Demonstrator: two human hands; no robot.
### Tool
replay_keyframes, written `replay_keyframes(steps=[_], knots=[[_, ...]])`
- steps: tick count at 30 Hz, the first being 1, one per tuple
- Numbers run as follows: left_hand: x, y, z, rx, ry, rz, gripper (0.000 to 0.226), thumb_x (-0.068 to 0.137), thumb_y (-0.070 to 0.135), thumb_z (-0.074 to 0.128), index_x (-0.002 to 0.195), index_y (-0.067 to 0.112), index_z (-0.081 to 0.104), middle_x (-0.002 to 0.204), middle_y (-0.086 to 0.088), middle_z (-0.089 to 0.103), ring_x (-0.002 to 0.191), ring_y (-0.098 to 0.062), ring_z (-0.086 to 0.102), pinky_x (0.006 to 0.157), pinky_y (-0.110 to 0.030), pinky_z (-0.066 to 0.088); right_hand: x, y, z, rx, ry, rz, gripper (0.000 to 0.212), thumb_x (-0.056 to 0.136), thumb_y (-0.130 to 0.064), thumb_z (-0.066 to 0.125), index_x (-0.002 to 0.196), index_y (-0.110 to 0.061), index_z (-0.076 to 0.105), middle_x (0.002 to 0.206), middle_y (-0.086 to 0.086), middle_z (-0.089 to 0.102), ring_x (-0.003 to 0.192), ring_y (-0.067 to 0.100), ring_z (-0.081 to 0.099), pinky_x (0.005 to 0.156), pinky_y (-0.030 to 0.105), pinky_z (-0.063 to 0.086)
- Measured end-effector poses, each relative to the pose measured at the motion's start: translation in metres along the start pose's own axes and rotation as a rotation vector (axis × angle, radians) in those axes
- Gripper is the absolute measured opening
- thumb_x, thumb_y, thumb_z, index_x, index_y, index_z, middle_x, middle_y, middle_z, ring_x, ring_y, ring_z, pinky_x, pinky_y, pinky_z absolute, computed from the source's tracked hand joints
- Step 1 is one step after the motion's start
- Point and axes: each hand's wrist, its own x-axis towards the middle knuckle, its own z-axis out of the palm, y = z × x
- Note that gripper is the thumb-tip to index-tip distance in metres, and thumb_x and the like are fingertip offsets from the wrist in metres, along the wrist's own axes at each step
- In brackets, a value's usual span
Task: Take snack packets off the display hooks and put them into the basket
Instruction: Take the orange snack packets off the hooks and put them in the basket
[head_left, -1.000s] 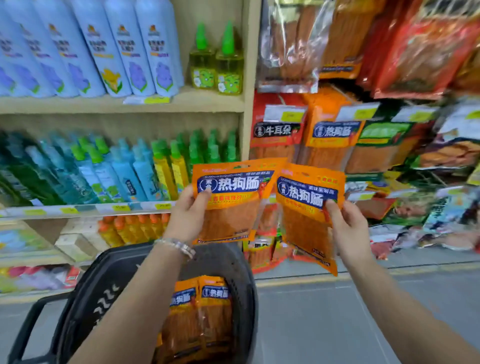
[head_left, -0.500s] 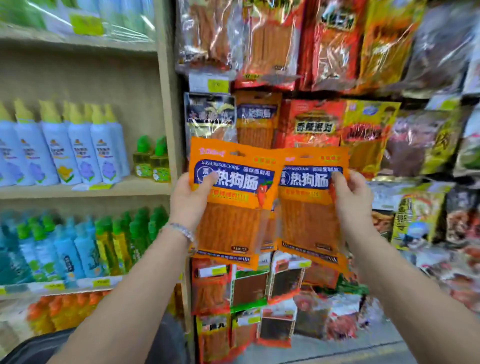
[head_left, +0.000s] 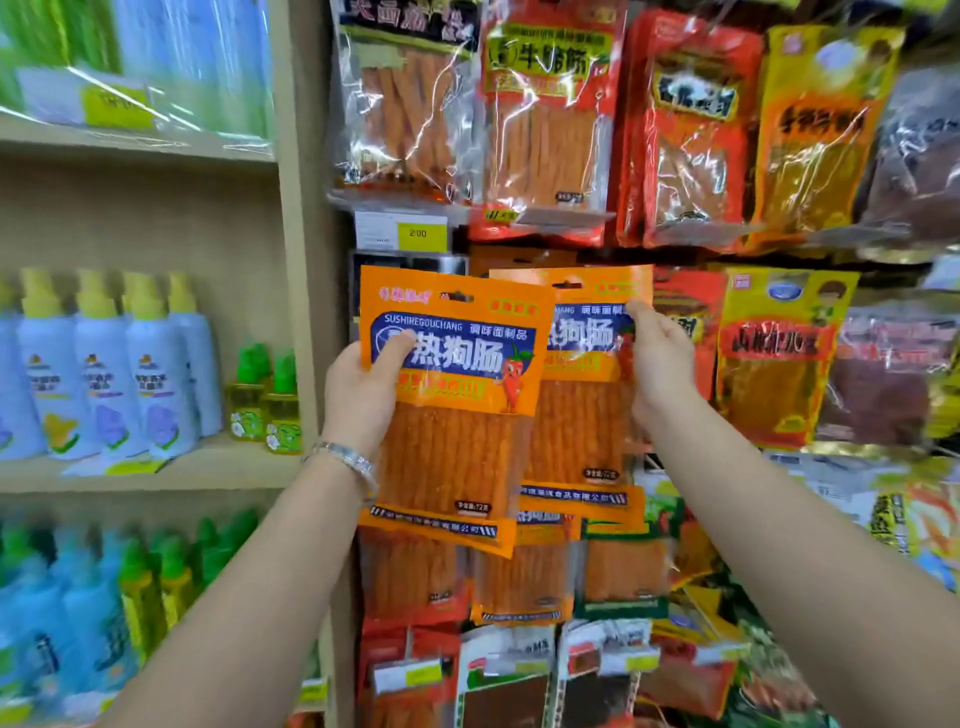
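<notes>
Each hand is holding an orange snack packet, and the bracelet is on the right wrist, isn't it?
Not quite. The head view shows the bracelet on the left wrist. The rest stands: the left hand holds the left packet and the right hand holds the right packet, both orange.

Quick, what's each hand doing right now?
Left hand: holding the front orange packet.
Right hand: holding the rear orange packet.
</notes>
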Motion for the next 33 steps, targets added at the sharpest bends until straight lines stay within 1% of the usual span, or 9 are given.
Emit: replay_keyframes(steps=[3,7,11,16,22,25,27,29,33], knots=[[0.023,-0.005,0.006,0.034,0.010,0.023,0.026,0.071,0.048,0.068,0.079,0.023,0.066,0.077,0.006,0.074,0.072,-0.017,0.072,0.068,-0.039,0.057,0.028,0.006,0.016,0.044,-0.036,0.015,0.023,0.088,-0.033,0.059,0.070,-0.019,0.061,0.085,0.007,0.067,0.083,0.024,0.061,0.078,0.040,0.048],[0.046,-0.012,0.015,0.024,-0.013,0.010,0.025,0.074,0.044,0.069,0.084,0.021,0.066,0.078,0.004,0.074,0.072,-0.018,0.072,0.071,-0.041,0.058,0.056,0.013,0.031,0.030,-0.044,-0.024,0.017,0.085,-0.037,0.060,0.079,-0.022,0.053,0.087,0.004,0.053,0.081,0.020,0.049,0.075,0.037,0.039],[0.056,-0.021,0.028,0.016,-0.050,-0.002,0.024,0.078,0.043,0.069,0.088,0.021,0.066,0.077,0.006,0.074,0.070,-0.015,0.072,0.061,-0.032,0.056,0.076,0.018,0.039,0.080,-0.076,-0.011,0.018,0.089,-0.031,0.059,0.074,-0.020,0.057,0.072,-0.003,0.067,0.072,0.015,0.063,0.068,0.032,0.051],[0.065,-0.030,0.040,0.045,-0.079,0.001,0.022,0.078,0.043,0.067,0.082,0.022,0.064,0.078,0.003,0.074,0.070,-0.017,0.072,0.063,-0.035,0.057,0.093,0.027,0.041,0.038,-0.035,-0.027,0.015,0.090,-0.025,0.058,0.078,-0.017,0.056,0.076,0.003,0.059,0.075,0.018,0.054,0.069,0.032,0.044],[0.068,-0.037,0.049,0.042,-0.075,-0.023,0.018,0.084,0.041,0.066,0.085,0.023,0.063,0.078,0.002,0.074,0.071,-0.018,0.072,0.067,-0.037,0.057,0.109,0.035,0.046,-0.516,-0.021,-0.322,0.049,0.092,-0.040,0.052,0.052,-0.020,0.031,0.051,-0.002,0.031,0.054,0.018,0.033,0.057,0.033,0.023],[0.069,-0.037,0.051,0.062,-0.052,-0.039,0.019,0.084,0.042,0.065,0.086,0.024,0.062,0.079,0.003,0.074,0.073,-0.018,0.072,0.073,-0.041,0.058,0.112,0.035,0.045,-0.655,-0.090,-0.339,0.043,0.091,-0.043,0.054,0.057,-0.019,0.044,0.050,-0.002,0.035,0.050,0.017,0.035,0.055,0.032,0.024],[0.069,-0.038,0.053,0.074,-0.040,-0.018,0.017,0.084,0.041,0.065,0.085,0.024,0.063,0.080,0.003,0.074,0.074,-0.018,0.072,0.076,-0.044,0.058,0.111,0.038,0.044,-0.547,-0.128,-0.312,0.022,0.090,-0.039,0.059,0.082,-0.018,0.060,0.055,-0.005,0.042,0.051,0.012,0.042,0.056,0.029,0.031],[0.068,-0.038,0.055,0.081,-0.033,-0.001,0.017,0.085,0.041,0.065,0.085,0.024,0.063,0.080,0.004,0.074,0.074,-0.017,0.072,0.076,-0.045,0.058,0.104,0.042,0.042,-0.368,-0.112,-0.249,0.034,0.089,-0.034,0.062,0.115,-0.018,0.050,0.066,-0.007,0.050,0.062,0.010,0.053,0.063,0.031,0.044],[0.064,-0.039,0.059,0.087,-0.044,0.002,0.020,0.084,0.045,0.065,0.086,0.025,0.064,0.082,0.003,0.074,0.076,-0.017,0.072,0.079,-0.047,0.057,0.082,0.050,0.037,-0.202,-0.107,-0.253,0.021,0.091,-0.036,0.057,0.097,-0.024,0.041,0.077,0.002,0.052,0.073,0.017,0.055,0.072,0.043,0.048]])
